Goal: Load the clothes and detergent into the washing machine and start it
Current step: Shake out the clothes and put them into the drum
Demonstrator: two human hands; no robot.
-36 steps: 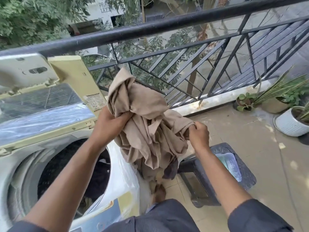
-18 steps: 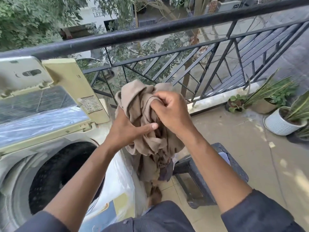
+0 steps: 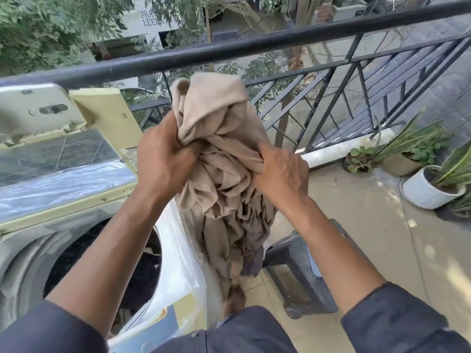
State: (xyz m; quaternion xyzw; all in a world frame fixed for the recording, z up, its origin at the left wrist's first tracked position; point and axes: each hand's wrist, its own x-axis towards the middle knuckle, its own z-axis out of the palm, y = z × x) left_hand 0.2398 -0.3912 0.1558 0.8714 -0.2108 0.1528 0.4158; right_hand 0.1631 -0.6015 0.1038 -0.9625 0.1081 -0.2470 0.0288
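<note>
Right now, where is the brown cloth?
Mid-frame in the head view, the brown cloth is bunched between the left hand and right hand, just right of the open washing machine.

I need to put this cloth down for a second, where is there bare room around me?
Bare floor lies between the stool and the white pot. The washer drum mouth is open under the left hand, with dark clothes already inside. It is crowded by the railing, where the pots cluster. Both hands, the right hand too, grip the cloth.
</note>
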